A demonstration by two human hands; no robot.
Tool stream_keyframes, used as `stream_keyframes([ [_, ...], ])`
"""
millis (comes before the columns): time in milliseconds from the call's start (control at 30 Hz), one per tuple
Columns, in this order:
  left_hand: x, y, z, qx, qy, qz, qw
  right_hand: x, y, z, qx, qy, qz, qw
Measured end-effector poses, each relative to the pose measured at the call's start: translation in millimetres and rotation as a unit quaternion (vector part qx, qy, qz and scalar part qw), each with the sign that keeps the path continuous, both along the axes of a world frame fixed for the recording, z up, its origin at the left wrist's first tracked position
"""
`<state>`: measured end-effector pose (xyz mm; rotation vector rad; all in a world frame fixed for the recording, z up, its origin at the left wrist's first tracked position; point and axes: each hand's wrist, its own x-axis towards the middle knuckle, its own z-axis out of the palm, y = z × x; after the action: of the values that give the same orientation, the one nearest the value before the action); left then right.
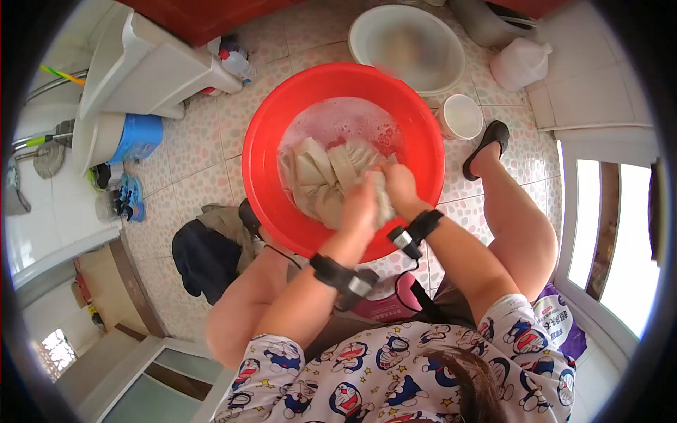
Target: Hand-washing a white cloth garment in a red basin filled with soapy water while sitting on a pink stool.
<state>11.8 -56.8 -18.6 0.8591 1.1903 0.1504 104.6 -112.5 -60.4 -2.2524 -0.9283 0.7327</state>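
A large red plastic basin (264,158) stands on the floor between my legs, with foamy water (344,116) in its far half. Bunched up in it is a wet beige garment (320,182), partly above the suds. My left hand (362,203) grips a fold of this cloth near the basin's right side. Close beside it, my right hand (399,182) is closed on the same bunched fold. Some cloth shows between the two hands, and its lower end hangs toward me. Black straps with small devices sit on both wrists; thin cables run from them.
Behind the red basin stands a wide white basin (365,31), its contents blurred. A small white bucket (463,117) and a pale plastic jug (521,63) are at right. Dark and khaki clothes (206,254) lie on the tiles at left. A white pedestal sink (153,58) rises at upper left.
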Motion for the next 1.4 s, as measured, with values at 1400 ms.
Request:
stream_keyframes([
  [1400,-55,119,-18,0.326,-0.047,-0.067,0.942,46,8,185,0.267,0.127,-0.095,0.951],
])
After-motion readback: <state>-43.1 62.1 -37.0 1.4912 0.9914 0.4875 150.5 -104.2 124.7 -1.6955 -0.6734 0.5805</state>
